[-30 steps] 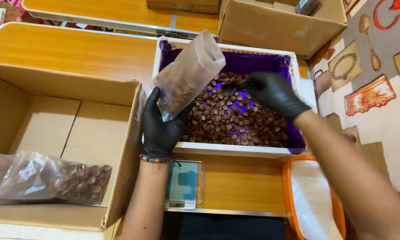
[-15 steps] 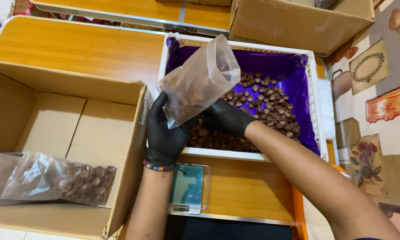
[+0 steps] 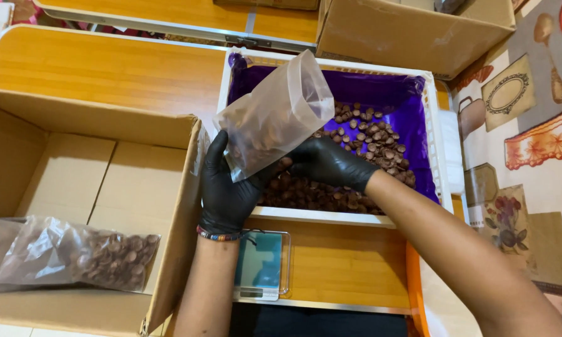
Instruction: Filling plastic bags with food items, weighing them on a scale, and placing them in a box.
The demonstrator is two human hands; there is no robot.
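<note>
Left hand [image 3: 228, 187], in a black glove and with a beaded bracelet at the wrist, clamped from below around the lower part of a clear plastic bag [image 3: 274, 115]; bag tilted, mouth up and to the right, over the crate, probably so that pieces fall in easily. Right hand [image 3: 327, 163], also gloved, down in the white crate [image 3: 440, 156] with purple lining, just beside the bag's bottom, fingers curled on the brown round pieces [image 3: 368, 140]; closed on some of them or not, cannot tell. Already some brown pieces visible inside the bag. Small digital scale [image 3: 262, 265] on the wooden table [image 3: 106, 68] just below the crate, near both hands. At left, 1 open cardboard box [image 3: 62, 181] holding a filled bag [image 3: 90, 256] lying flat, well apart from the crate. Another cardboard box [image 3: 412, 31] behind the crate.
</note>
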